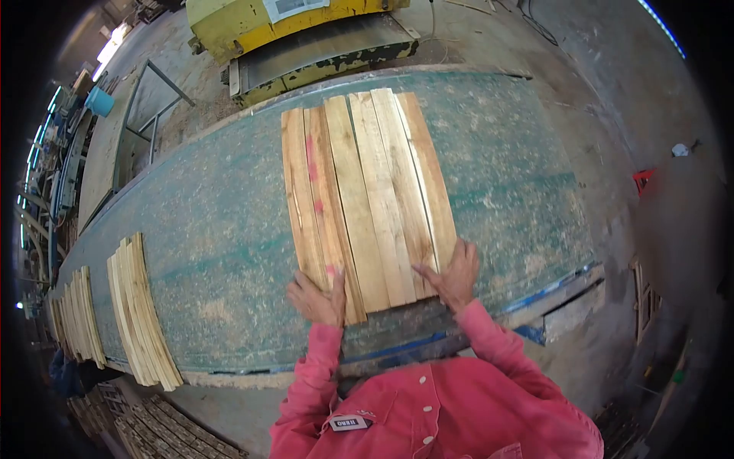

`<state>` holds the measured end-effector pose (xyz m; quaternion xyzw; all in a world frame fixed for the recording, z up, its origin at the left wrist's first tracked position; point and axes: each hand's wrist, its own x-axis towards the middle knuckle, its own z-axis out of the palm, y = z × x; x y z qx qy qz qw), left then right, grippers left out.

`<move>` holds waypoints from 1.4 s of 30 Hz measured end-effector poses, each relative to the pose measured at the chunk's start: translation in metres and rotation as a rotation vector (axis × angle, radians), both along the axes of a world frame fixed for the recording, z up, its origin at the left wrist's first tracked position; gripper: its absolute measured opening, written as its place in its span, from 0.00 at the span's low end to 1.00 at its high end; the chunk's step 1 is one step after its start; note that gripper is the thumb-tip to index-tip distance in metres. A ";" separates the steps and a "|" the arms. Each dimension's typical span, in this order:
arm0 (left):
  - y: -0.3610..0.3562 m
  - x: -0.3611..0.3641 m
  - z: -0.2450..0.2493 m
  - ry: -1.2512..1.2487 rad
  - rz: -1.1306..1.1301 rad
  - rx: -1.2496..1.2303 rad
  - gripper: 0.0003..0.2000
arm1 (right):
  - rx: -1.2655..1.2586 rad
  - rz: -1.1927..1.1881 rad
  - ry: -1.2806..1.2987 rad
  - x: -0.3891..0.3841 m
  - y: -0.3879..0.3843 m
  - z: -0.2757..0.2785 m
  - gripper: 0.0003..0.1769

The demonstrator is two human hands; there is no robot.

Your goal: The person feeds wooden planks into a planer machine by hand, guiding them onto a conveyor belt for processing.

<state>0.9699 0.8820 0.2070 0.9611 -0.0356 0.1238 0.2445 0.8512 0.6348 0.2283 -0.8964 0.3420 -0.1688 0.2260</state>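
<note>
Several wooden planks (pixel 375 199) lie side by side on a green, dust-marked table (pixel 222 199), with narrow gaps between some of them. Pink-red marks run along one plank left of the middle. At the near left corner of the row, my left hand (pixel 319 298) has its fingers at the outer edge and its thumb on top of the wood. My right hand (pixel 453 277) grips the near right corner in the same way, its thumb reaching inward over the planks. The undersides of the fingers are hidden.
Two more groups of narrow planks, one nearer (pixel 141 310) and one farther left (pixel 79 317), rest along the table's left part. Beyond the far edge stands a yellow machine (pixel 298 38). Stacked wood (pixel 176 430) lies below at lower left. A metal frame (pixel 153 115) stands far left.
</note>
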 end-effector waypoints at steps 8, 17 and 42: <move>-0.057 0.126 0.010 0.063 0.000 -0.067 0.47 | -0.005 0.066 0.035 0.136 -0.066 0.001 0.60; -0.161 0.525 0.001 -0.065 0.193 0.034 0.38 | -0.200 0.149 0.072 0.518 -0.208 0.014 0.54; 0.226 -0.066 0.072 -0.003 0.221 0.415 0.29 | 0.133 0.822 -0.206 0.084 0.167 -0.010 0.29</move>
